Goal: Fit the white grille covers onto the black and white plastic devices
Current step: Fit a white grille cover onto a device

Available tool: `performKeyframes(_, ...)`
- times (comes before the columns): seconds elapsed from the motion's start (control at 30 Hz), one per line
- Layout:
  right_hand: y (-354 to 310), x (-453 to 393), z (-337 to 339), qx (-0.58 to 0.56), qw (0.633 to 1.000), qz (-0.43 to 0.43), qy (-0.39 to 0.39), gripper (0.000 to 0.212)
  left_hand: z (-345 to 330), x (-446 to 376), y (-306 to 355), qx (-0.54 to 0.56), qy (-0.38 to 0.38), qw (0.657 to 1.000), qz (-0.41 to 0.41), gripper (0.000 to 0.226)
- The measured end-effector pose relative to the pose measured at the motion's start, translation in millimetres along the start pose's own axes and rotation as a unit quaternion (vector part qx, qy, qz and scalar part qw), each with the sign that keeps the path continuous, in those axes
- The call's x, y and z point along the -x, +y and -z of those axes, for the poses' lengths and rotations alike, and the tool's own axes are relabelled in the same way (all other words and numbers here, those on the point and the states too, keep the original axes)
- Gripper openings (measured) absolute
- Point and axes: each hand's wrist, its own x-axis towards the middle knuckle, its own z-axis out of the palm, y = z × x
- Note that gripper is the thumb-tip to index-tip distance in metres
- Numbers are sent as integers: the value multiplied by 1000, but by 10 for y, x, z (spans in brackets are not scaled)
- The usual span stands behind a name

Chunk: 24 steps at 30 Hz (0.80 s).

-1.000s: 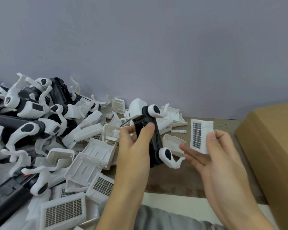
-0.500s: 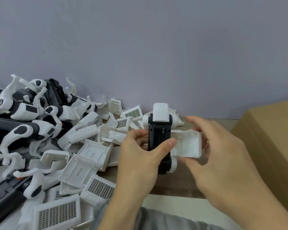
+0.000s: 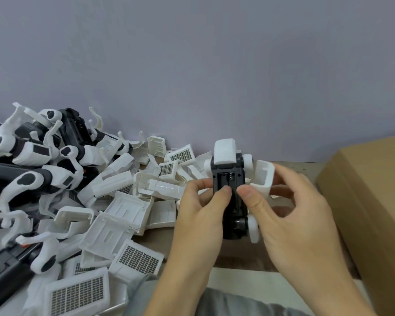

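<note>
The black and white device (image 3: 229,179) sits upright between both hands just right of centre, its long axis running from 12 to 6 o'clock, white cap end at 12 and the open black underside facing the camera. White rounded side parts stick out at its 3 and 9 o'clock edges, and its lower end is partly covered by the palms. The left hand (image 3: 201,215) comes up from 6 o'clock and grips the device, thumb pressed on the black face and fingers curled round the 9 o'clock side. The right hand (image 3: 290,215), blurred, comes in from 4 o'clock; its thumb rests on the black face beside the left thumb while its fingers curl round a white grille cover (image 3: 263,176) held against the device's 3 o'clock side. The cover's grille face is turned away, so only its hollow inner side shows, and whether it is seated cannot be told. At 9 o'clock a heap of devices (image 3: 32,160) and loose covers (image 3: 123,215) lies on the brown surface (image 3: 237,254), cut off by the frame edge. A cardboard box (image 3: 369,201) stands at 3 o'clock
</note>
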Motion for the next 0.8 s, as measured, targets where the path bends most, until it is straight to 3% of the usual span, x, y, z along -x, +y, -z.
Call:
performKeyframes(0.13, 6, -8, 22, 32, 999, -6, 38, 34, -25, -6, -12, -30, 14, 998, -61, 22)
performKeyframes(0.3, 3, 12, -27, 58, 998, -10, 0, 39, -44, 13, -23, -40, 1, 995, -86, 33)
performKeyframes(0.43, -22, 15, -37, 113, 993, -13, -27, 44, -75, -9, -61, -36, 12, 996, -78, 26)
performKeyframes(0.67, -248, -151, 169, 161, 965, -32, -206, 18, -42, -22, -34, -18, 18, 998, -64, 28)
performKeyframes(0.8, -315, -303, 214, 159, 963, -40, -216, 10, -55, -22, -21, 2, 39, 998, -51, 19)
